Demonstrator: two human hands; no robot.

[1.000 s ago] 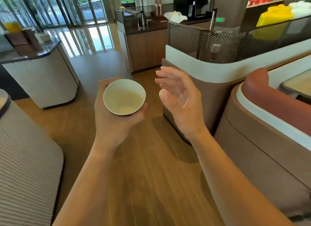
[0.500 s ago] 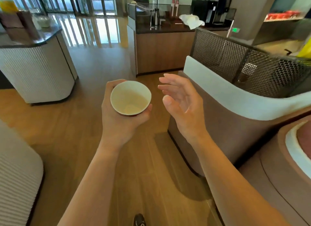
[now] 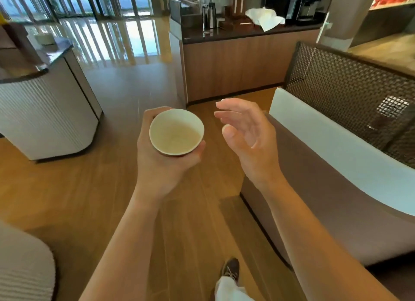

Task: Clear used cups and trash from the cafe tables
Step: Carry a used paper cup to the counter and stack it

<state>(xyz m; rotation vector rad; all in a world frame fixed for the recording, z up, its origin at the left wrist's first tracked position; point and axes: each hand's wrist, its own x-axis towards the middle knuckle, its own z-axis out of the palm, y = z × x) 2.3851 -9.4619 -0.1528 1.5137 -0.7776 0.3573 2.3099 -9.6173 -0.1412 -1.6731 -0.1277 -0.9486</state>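
While left hand [image 3: 160,166] grips cup [image 3: 176,133], right hand [image 3: 252,141] hangs loose; counter [image 3: 235,60] stands ahead

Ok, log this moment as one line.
left hand: grips round cream paper cup, upright | right hand: open, empty | underfoot: wooden floor

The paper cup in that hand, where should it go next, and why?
Probably carry the small white round paper cup upright toward the dark-topped wooden counter ahead. The left hand grips it over the wooden floor, the right hand is open beside it without touching, and no bin is in view.
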